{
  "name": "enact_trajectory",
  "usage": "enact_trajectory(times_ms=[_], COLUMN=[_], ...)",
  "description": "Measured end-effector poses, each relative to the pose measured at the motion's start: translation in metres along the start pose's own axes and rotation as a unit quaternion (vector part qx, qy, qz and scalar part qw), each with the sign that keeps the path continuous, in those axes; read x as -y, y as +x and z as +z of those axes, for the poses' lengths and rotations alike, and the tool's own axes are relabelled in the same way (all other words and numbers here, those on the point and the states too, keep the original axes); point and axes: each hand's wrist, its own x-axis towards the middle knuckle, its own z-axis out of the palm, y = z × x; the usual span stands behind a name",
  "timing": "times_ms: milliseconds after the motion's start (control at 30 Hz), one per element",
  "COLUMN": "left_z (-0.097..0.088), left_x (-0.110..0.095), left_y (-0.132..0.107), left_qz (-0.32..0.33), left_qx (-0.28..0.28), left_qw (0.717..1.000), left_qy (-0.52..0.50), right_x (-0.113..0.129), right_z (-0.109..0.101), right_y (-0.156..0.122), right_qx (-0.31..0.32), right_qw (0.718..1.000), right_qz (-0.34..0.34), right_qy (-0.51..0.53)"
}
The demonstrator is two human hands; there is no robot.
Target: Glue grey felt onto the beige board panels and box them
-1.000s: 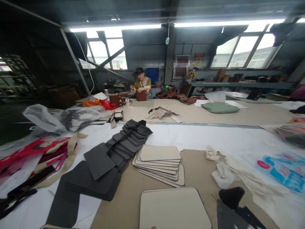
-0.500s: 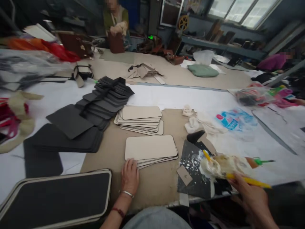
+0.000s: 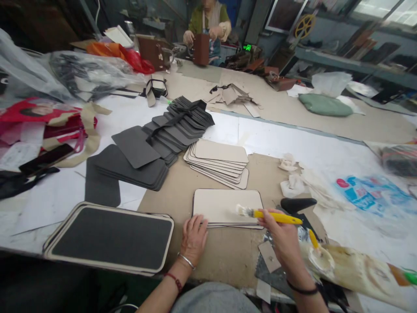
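Note:
My left hand (image 3: 194, 239) lies with fingers stretched out on the lower left edge of a small stack of beige rounded panels (image 3: 216, 202). In my right hand (image 3: 283, 241) is a yellow-handled brush (image 3: 282, 217), its bristles coated in white paste and over the right part of the top panel. Whether the bristles touch the panel I cannot tell. A second stack of beige panels (image 3: 221, 152) is fanned out behind. At the right, a paste-smeared container (image 3: 325, 263) lies with another yellow handle (image 3: 313, 239) sticking out of it.
Black panels edged in beige (image 3: 114, 237) are piled front left. Dark grey pieces (image 3: 137, 145) spread behind them. A black curved object (image 3: 298, 204) and crumpled tissue (image 3: 293, 184) lie at right. Across the table a person (image 3: 211, 26) holds a brown piece (image 3: 201, 50).
My right hand has brought the brush from beside the paste container leftward over the beige panel. My left hand stays at the panel's edge. The view has turned left.

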Motion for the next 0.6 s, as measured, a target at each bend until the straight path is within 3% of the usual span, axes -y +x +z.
enact_trajectory(times_ms=[33,133,200,300,433,600], left_z=[0.002,0.008,0.01,0.009,0.006,0.006], left_x=[0.003,0.009,0.01,0.011,0.012,0.016], left_y=[0.001,0.005,0.006,0.008,0.01,0.01], left_qz=[0.006,0.008,-0.001,-0.002,0.011,0.023], left_qx=[-0.006,-0.023,-0.032,-0.037,-0.025,-0.023], left_qw=[1.0,0.999,0.999,0.998,0.999,0.999], left_qy=[-0.006,-0.027,-0.036,-0.041,-0.035,-0.035], right_x=[0.01,0.03,0.031,0.022,0.005,-0.017], right_z=[0.028,0.093,0.121,0.143,0.135,0.067], right_y=[0.004,0.012,0.014,0.018,0.026,0.047], right_qx=[-0.008,0.048,0.082,0.113,0.099,-0.007], right_qw=[0.999,0.994,0.989,0.987,0.994,0.995], right_qz=[0.001,-0.015,-0.02,-0.03,-0.042,-0.04], right_qy=[0.051,0.102,0.117,0.107,0.03,-0.096])
